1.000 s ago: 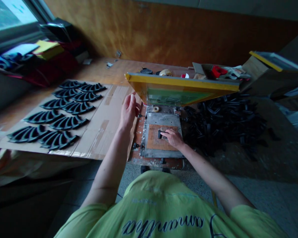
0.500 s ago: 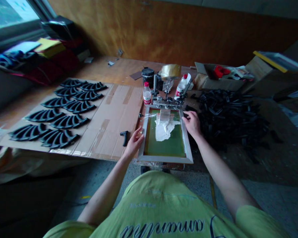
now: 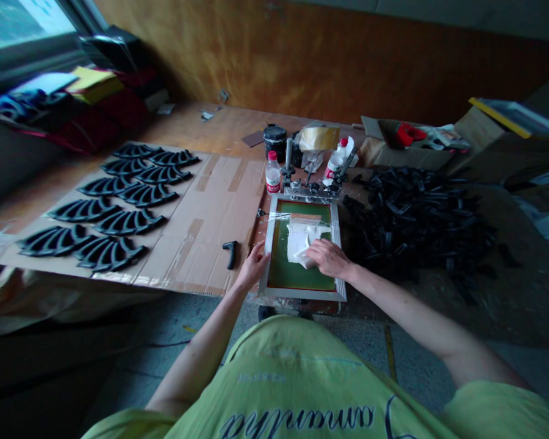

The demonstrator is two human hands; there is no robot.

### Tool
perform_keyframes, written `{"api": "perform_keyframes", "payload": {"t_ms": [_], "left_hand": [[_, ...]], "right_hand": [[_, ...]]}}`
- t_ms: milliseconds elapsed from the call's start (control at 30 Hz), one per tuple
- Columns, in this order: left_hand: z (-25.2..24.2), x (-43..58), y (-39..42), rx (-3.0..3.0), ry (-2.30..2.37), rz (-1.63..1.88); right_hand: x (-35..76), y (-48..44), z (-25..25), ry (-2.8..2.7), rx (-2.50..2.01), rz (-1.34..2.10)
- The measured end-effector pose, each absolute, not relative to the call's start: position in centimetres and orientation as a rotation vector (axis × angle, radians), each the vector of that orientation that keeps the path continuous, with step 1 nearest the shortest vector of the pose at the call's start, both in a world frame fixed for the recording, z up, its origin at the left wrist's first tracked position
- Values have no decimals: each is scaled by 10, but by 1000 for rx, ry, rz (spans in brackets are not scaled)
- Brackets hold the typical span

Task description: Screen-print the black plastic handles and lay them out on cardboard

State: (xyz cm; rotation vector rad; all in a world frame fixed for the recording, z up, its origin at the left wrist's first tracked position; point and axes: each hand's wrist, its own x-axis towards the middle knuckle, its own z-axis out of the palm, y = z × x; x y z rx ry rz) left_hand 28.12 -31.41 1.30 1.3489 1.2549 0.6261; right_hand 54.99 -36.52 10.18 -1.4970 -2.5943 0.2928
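A screen printing frame (image 3: 341, 244) with a green mesh lies at the table's front edge, beneath a metal clamp (image 3: 312, 194). On the mesh is a crumpled white cloth (image 3: 297, 241). My right hand (image 3: 330, 259) pinches the cloth's lower right corner, fingers closed. At the left rim, my left hand (image 3: 255, 266) has its fingers curled against the frame, gripping its edge. Just left of that hand, a single black curved plastic part (image 3: 230, 253) lies on the cardboard (image 3: 187, 235). A wooden-edged squeegee (image 3: 305, 217) sits at the mesh's far end.
Rows of black curved parts (image 3: 130, 222) fan out on the cardboard at left. A big heap of black parts (image 3: 421, 219) covers the right side. Behind the clamp stand red-capped bottles (image 3: 272, 174), a black tub (image 3: 275, 140) and a tape roll (image 3: 319, 139). An open carton (image 3: 379, 143) stands farther right.
My right hand has left the frame's right rim and moved in to grasp the cloth's corner. My left hand has closed up against the left rim. The frame's near end has shifted slightly.
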Motion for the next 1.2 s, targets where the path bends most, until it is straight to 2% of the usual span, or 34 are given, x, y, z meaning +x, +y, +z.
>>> {"api": "perform_keyframes", "payload": {"t_ms": [100, 200, 333, 467, 700, 800, 900, 1033, 1100, 1200], "left_hand": [[12, 281, -314, 1354, 1246, 630], [15, 281, -314, 1312, 1224, 651], [19, 282, -316, 1267, 1203, 664], [29, 282, -317, 1237, 1229, 676], [85, 278, -310, 1113, 1105, 741], [122, 288, -296, 1068, 979, 921], [164, 308, -272, 1110, 820, 1137], [204, 334, -240, 1169, 770, 1178], [204, 340, -239, 1144, 802, 1238], [173, 343, -271, 1044, 903, 1202]], "right_hand": [[554, -359, 107, -2536, -1521, 333], [546, -358, 101, -2373, -1640, 209], [538, -373, 89, -2432, -1598, 202], [540, -359, 98, -2341, -1677, 205], [578, -289, 148, -1855, -1842, 64], [627, -292, 155, -1520, -1909, 9], [651, -314, 132, -1375, -2090, 104], [608, -348, 75, -1714, -2116, 290], [576, -359, 57, -1925, -2162, 264], [543, -364, 51, -1966, -2311, 272]]}}
